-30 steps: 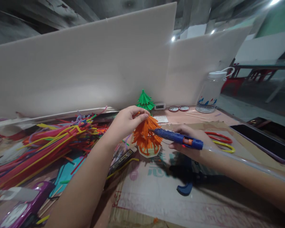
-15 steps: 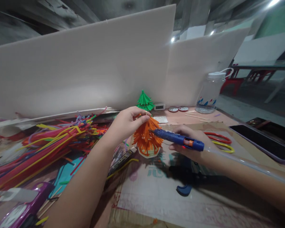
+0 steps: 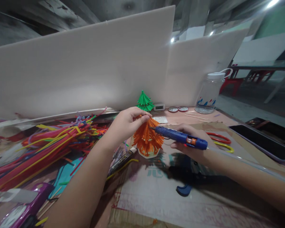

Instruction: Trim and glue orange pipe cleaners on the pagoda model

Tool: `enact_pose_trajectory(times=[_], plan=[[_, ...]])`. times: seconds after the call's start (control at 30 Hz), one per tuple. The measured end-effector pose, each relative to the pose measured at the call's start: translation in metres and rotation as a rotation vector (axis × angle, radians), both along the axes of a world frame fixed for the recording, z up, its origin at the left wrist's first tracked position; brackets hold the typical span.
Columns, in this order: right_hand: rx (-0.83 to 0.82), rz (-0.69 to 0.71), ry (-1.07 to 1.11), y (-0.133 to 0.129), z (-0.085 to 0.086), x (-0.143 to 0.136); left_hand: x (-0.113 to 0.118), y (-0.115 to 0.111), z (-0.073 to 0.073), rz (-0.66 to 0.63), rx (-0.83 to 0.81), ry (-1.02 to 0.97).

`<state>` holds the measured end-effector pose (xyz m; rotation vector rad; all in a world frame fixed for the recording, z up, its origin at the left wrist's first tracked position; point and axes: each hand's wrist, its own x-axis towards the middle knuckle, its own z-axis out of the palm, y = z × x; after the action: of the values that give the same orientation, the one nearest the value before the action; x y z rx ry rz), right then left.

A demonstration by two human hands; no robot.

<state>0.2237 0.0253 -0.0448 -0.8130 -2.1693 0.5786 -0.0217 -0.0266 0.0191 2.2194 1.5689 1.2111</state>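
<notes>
The left hand pinches the top of the orange tree, which stands directly below that grip; its wrist arches over. The right hand is closed around the blue glue gun, nozzle against the tree's side. Behind the pinch stands a green tree.

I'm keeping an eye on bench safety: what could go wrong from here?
The glue gun in the right hand points its nozzle at the orange tree, close below the left hand; if hot, a slip might burn that hand. The nozzle could also bend the orange tree. The green tree, behind the left hand, might get knocked.
</notes>
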Motion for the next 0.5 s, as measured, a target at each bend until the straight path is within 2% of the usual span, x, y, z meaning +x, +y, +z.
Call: enact_pose_trajectory(times=[0.07,0.23,0.5], plan=[[-0.026,0.000,0.034,0.001,-0.001,-0.001,-0.001,0.001,0.000,0.009,-0.003,0.005],[-0.174,0.124,0.046,0.000,0.004,0.001,-0.005,0.003,0.000,0.059,-0.025,0.000],[-0.183,0.187,0.125,0.004,0.010,0.007,-0.005,0.004,0.000,0.106,-0.055,-0.030]])
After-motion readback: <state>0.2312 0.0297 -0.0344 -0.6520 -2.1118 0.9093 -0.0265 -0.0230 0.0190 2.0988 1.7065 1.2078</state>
